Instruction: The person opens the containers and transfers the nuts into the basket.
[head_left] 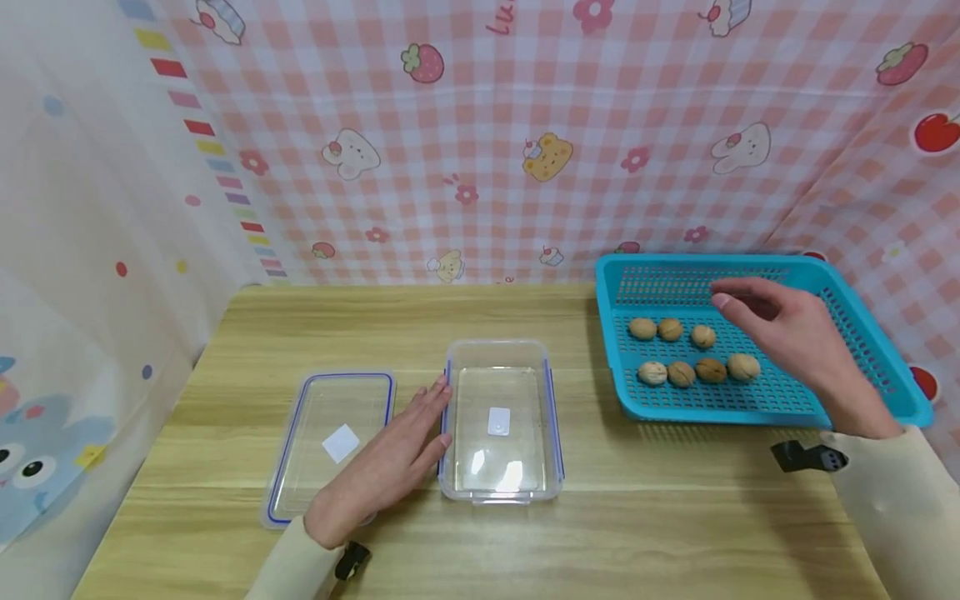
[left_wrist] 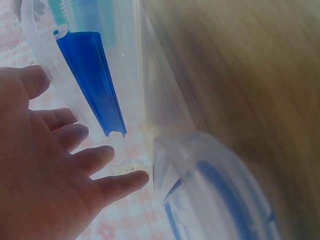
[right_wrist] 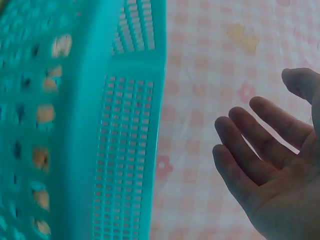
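Note:
My left hand lies with fingers extended against the left side of a clear plastic food container, its fingertips at the rim. The container is open-topped, with blue-edged side clips and a white label on its bottom. Above the right part of a turquoise plastic basket, my right hand hovers with loosely bent fingers and nothing in them. Several walnuts sit in two rows inside the basket, to the left of that hand.
A clear lid with a blue seal and a white label lies on the wooden table, left of the container and partly under my left forearm. Behind the table hangs a pink checked cloth; a pale cloth hangs at the left.

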